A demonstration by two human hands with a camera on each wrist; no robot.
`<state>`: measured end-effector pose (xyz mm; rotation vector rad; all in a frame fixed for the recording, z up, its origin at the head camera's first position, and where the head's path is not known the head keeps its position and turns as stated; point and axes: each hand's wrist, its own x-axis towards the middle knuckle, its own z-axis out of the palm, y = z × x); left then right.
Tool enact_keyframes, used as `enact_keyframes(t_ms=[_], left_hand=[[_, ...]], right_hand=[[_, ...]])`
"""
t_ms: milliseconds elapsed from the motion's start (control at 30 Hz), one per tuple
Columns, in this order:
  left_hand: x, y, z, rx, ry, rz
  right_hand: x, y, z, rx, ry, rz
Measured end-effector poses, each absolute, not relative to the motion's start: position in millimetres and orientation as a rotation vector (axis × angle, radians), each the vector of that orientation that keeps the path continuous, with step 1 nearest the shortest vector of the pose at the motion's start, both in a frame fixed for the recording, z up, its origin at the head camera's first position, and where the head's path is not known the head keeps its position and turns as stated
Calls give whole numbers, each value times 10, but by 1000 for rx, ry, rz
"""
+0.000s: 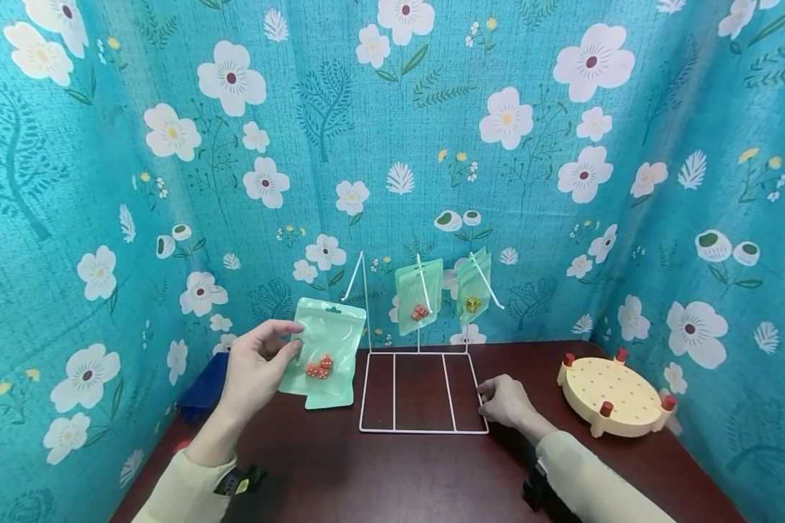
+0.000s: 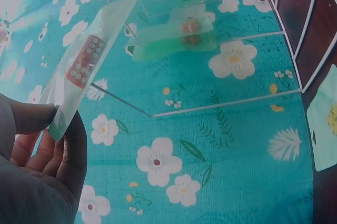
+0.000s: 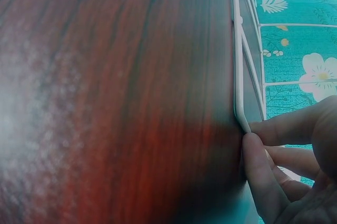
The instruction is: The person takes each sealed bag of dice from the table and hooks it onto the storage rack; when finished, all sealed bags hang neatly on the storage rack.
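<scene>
My left hand (image 1: 256, 369) pinches the left edge of a green zip pouch (image 1: 327, 330) with a clear front and a hang hole at its top. Orange-red dice (image 1: 319, 366) with white dots show inside it. In the left wrist view the pouch (image 2: 63, 97) is raised before the hooks, between thumb and fingers. My right hand (image 1: 506, 399) pinches the right side wire of a white wire rack (image 1: 425, 432) at its base. The rack has three hooks. A pouch with red dice (image 1: 408, 283) hangs on the middle hook, one with yellow dice (image 1: 466, 290) on the right.
Another green pouch (image 1: 330, 396) lies on the dark wooden table (image 1: 392, 479) behind the held one. A blue object (image 1: 204, 385) sits at the left. At the right stands a round cream pegged board (image 1: 615, 392) with red-tipped posts. A floral curtain (image 1: 405, 145) surrounds the table.
</scene>
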<state>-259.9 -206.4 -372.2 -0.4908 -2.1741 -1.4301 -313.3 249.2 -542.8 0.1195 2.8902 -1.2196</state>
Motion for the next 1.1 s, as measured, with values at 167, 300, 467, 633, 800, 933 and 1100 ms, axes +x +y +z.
enact_keyframes(t_ms=[167, 300, 467, 633, 800, 933, 1100], left_hand=[[-2644, -2001, -3704, -492, -2144, -1474], [-2688, -1950, -3710, -462, -2142, -1522], [-2736, -1897, -3737, -435, -2137, -1591], [-2762, -1858, -3751, -431, -2132, -1612], [-2787, -1822, -3772, -407, -2148, -1610], [-2820, -1800, -3803, -399, -2150, -1624], [-2879, -1771, -3833, -384, -2148, -1637]], right_hand=[[-3132, 2483, -5425, 121, 2891, -1220], [-3130, 2478, -5425, 130, 2892, -1216], [-3128, 2478, -5428, 132, 2889, -1217], [-3132, 2478, -5429, 133, 2887, -1216], [-3135, 2480, -5440, 128, 2893, -1211], [-3138, 2477, -5434, 132, 2892, -1216], [-3125, 2479, -5419, 123, 2890, -1222]])
